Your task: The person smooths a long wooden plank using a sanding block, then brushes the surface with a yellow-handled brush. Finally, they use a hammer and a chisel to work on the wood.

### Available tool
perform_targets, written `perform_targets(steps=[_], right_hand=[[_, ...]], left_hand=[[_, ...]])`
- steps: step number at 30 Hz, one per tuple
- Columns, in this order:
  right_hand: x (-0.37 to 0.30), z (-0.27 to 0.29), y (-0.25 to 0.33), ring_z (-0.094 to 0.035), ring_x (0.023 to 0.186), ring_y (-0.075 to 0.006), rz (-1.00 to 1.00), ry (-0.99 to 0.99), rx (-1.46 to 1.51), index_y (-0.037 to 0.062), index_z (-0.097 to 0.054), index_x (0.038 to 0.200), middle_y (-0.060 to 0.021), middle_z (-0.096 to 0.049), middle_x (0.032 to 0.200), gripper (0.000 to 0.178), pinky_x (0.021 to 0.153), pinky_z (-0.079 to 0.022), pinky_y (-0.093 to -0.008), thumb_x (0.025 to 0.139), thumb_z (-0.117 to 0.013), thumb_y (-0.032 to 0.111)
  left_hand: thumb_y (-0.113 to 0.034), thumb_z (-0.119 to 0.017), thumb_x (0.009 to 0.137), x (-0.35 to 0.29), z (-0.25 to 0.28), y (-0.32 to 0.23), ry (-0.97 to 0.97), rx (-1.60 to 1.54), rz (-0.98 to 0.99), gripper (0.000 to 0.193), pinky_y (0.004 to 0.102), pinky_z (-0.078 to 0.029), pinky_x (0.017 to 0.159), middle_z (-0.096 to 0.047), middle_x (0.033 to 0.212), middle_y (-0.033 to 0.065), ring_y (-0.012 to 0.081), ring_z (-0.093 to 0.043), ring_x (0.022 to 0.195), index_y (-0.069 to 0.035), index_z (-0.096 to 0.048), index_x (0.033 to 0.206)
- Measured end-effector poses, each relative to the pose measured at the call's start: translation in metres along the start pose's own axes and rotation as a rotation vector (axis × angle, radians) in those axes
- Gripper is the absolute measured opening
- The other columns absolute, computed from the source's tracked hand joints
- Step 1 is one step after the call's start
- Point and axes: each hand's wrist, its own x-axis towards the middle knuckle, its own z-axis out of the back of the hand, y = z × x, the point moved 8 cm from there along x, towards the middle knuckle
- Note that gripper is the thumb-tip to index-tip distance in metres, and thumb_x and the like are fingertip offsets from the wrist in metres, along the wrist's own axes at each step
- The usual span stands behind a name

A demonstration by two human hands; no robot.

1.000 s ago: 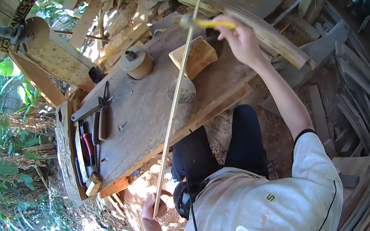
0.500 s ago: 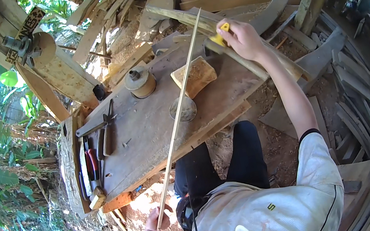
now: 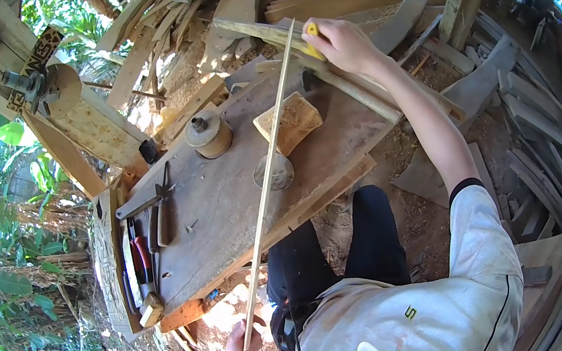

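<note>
My left hand [image 3: 239, 339] grasps the near end of a thin wooden strip [image 3: 254, 285] slanting over the workbench [image 3: 210, 218]; my right hand [image 3: 344, 45] grips a yellow tool [image 3: 312, 30] by the far tip. It seems light, springy; better hold its ends.

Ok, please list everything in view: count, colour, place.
Workbench: one, brown, centre
Wood strip: one, pale, slanting across centre
Yellow tool: one, yellow, upper centre
Wood block: one, tan, on workbench
Round container: one, tan, on workbench
Round piece: one, grey, beside block
Hand tools: several, mixed colours, workbench's left
Mounted disc: one, brown, upper left
Wood scraps: many, brown, top, right
Plants: many, green, left
Shirt: one, whitish, bottom
Trousers: one, black, lower centre
Left hand: one, bare, lower strip end
Right hand: one, bare, on yellow tool
</note>
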Motion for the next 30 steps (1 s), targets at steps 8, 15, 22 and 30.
perform_targets(steps=[8, 15, 22, 30], right_hand=[[0.015, 0.008, -0.006, -0.070, 0.088, -0.0384, -0.056, -0.071, -0.070, 0.0088, -0.062, 0.113, -0.0148, -0.072, 0.095, 0.025, 0.077, -0.054, -0.0475, 0.107, -0.053, 0.032], [0.037, 0.003, -0.017, -0.069, 0.090, -0.0412, -0.074, -0.001, -0.082, 0.0082, -0.062, 0.111, -0.0170, -0.072, 0.098, 0.028, 0.078, -0.054, -0.0512, 0.107, -0.052, 0.033], [0.046, 0.006, -0.024, -0.069, 0.092, -0.0421, -0.067, -0.023, -0.167, 0.0067, -0.062, 0.111, -0.0188, -0.072, 0.103, 0.030, 0.078, -0.054, -0.0542, 0.106, -0.051, 0.034], [0.052, 0.008, -0.024, -0.069, 0.103, -0.0386, -0.084, 0.008, -0.248, 0.0091, -0.063, 0.111, -0.0155, -0.073, 0.107, 0.029, 0.087, -0.054, -0.0511, 0.106, -0.050, 0.035]], left_hand=[[-0.053, -0.049, 0.107, 0.002, -0.006, -0.002, 0.101, -0.006, -0.012, 0.065, 0.0300, -0.025, 0.036, -0.044, 0.048, 0.0023, 0.0121, -0.037, 0.035, 0.012, -0.053, 0.118], [-0.051, -0.049, 0.107, 0.002, 0.003, -0.003, 0.030, 0.028, -0.021, 0.063, 0.0297, -0.029, 0.037, -0.047, 0.049, 0.0038, 0.0133, -0.041, 0.035, 0.011, -0.055, 0.119], [-0.051, -0.053, 0.106, 0.005, 0.005, -0.001, -0.012, 0.074, -0.011, 0.063, 0.0299, -0.030, 0.038, -0.048, 0.050, 0.0043, 0.0141, -0.042, 0.036, 0.010, -0.056, 0.119], [-0.051, -0.060, 0.103, 0.005, 0.010, 0.001, -0.028, 0.059, 0.009, 0.061, 0.0300, -0.033, 0.040, -0.051, 0.054, 0.0043, 0.0143, -0.045, 0.039, 0.008, -0.058, 0.118]])
